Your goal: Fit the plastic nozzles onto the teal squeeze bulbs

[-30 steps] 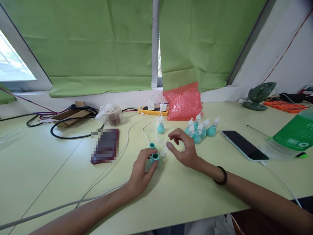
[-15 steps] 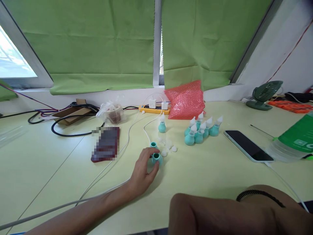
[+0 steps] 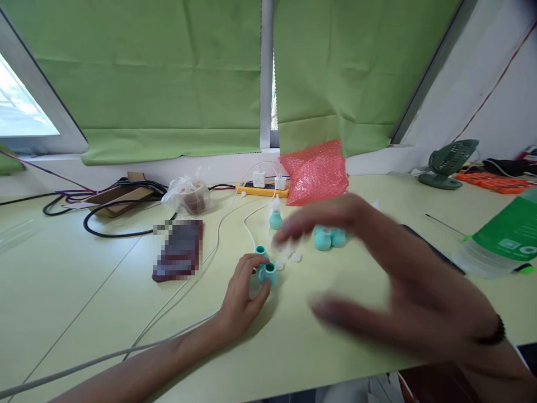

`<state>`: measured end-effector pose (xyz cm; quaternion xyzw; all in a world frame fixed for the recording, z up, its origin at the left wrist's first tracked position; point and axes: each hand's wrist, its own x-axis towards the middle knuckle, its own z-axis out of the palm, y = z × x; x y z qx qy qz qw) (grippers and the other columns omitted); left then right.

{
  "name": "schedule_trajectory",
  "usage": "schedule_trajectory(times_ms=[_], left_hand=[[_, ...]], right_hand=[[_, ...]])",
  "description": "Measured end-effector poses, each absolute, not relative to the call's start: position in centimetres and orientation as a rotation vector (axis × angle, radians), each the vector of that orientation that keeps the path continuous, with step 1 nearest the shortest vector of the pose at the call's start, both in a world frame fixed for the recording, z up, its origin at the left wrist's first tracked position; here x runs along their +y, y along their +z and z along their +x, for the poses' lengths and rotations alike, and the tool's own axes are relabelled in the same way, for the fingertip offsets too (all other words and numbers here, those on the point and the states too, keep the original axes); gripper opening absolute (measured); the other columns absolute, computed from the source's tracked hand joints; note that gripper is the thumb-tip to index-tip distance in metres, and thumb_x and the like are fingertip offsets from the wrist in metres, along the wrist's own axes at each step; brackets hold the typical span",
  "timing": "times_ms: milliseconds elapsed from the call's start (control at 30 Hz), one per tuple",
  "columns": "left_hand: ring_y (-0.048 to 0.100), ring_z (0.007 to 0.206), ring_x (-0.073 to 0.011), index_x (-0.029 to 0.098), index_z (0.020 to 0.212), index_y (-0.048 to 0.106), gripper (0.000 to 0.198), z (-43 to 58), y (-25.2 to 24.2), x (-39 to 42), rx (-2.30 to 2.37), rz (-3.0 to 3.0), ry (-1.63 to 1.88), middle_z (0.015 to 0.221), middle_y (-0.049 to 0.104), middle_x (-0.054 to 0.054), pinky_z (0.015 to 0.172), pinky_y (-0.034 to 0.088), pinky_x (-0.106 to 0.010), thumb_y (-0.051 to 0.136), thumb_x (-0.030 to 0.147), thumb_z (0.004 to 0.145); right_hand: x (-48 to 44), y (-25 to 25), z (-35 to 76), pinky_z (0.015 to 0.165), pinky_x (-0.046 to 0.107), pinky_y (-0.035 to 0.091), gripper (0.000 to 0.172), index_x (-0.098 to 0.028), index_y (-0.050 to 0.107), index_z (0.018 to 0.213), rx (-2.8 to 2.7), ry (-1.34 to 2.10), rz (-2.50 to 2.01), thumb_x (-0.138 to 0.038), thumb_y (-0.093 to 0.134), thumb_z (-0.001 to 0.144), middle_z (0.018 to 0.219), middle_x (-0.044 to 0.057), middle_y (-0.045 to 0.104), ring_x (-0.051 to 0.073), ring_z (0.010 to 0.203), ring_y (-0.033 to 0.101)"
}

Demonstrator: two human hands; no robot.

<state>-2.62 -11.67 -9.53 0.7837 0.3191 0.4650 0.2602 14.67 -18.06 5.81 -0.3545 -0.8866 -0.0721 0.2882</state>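
Note:
Thumb and fingers of my left hand [image 3: 243,288] are closed around a small teal squeeze bulb [image 3: 268,274], its round dark opening facing up. Just behind it, by my fingertips, is a second open-topped teal bulb [image 3: 260,251]. My right hand [image 3: 403,280], blurred by motion, hangs over the table with thumb and fingers wide apart and nothing visible between them. Small translucent white pieces [image 3: 296,257] lie right of the held bulb. Farther back stands a teal bulb with a clear pointed tip [image 3: 276,219]. A cluster of teal bulbs [image 3: 323,239] is partly hidden behind my right hand.
A pixelated dark red item [image 3: 178,250] and white cables [image 3: 217,235] lie to the left. Along the back are a yellow power strip [image 3: 247,191] and red bubble wrap [image 3: 316,178]. A phone [image 3: 434,249], partly covered, and a green-labelled bottle [image 3: 503,235] are on the right.
My right arm has come up from the lower right, and its open hand now reaches over the table, covering part of the bulb cluster and phone. My left hand keeps its hold.

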Motion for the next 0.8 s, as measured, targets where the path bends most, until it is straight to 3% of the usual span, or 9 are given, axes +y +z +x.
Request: schedule_trajectory(times_ms=[100, 267, 367, 567, 800], left_hand=[[0.048, 0.088, -0.0189, 0.019, 0.097, 0.044, 0.025, -2.7, -9.4, -11.8, 0.848, 2.206, 1.2, 0.093, 0.049, -0.007, 0.077, 0.041, -0.034, 0.047, 0.012, 0.074], [0.045, 0.092, -0.0192, 0.019, 0.097, 0.043, 0.024, -2.7, -9.2, -12.1, 0.854, 2.245, 1.182, 0.097, 0.046, -0.008, 0.079, 0.039, -0.034, 0.046, 0.011, 0.074], [0.043, 0.096, -0.02, 0.019, 0.098, 0.043, 0.026, -2.7, -9.1, -12.3, 0.85, 2.258, 1.195, 0.1, 0.043, -0.008, 0.082, 0.037, -0.036, 0.045, 0.01, 0.074], [0.041, 0.099, -0.0207, 0.02, 0.099, 0.043, 0.027, -2.8, -9.1, -12.6, 0.838, 2.295, 1.184, 0.102, 0.04, -0.009, 0.084, 0.036, -0.038, 0.044, 0.009, 0.074], [0.041, 0.1, -0.0202, 0.019, 0.098, 0.043, 0.026, -2.8, -9.1, -12.6, 0.838, 2.311, 1.157, 0.103, 0.039, -0.008, 0.085, 0.036, -0.037, 0.044, 0.008, 0.074]], right_hand=[[-14.1, 6.1, 17.9, 0.07, 0.033, 0.042, 0.032, -0.019, 0.047, 0.106, -2.297, -0.363, -1.341, -0.03, 0.045, 0.076, 0.096, 0.006, 0.058, 0.023, 0.086, 0.054], [-7.9, 4.5, 24.7, 0.052, 0.026, 0.035, 0.041, -0.021, 0.056, 0.095, -2.345, -0.077, -2.128, -0.04, 0.059, 0.059, 0.079, 0.005, 0.06, 0.02, 0.069, 0.054], [-6.1, 3.8, 26.1, 0.049, 0.023, 0.033, 0.04, -0.02, 0.06, 0.089, -2.471, 0.217, -2.104, -0.043, 0.061, 0.057, 0.075, 0.004, 0.06, 0.018, 0.064, 0.054], [-5.4, 3.2, 24.9, 0.05, 0.022, 0.035, 0.039, -0.019, 0.062, 0.086, -2.534, 0.404, -1.96, -0.042, 0.063, 0.055, 0.081, 0.005, 0.061, 0.017, 0.065, 0.055], [-4.1, 1.2, 24.5, 0.044, 0.022, 0.037, 0.014, -0.015, 0.061, 0.068, -2.468, 0.571, -2.025, -0.026, 0.056, 0.061, 0.065, 0.004, 0.06, 0.013, 0.052, 0.052]])
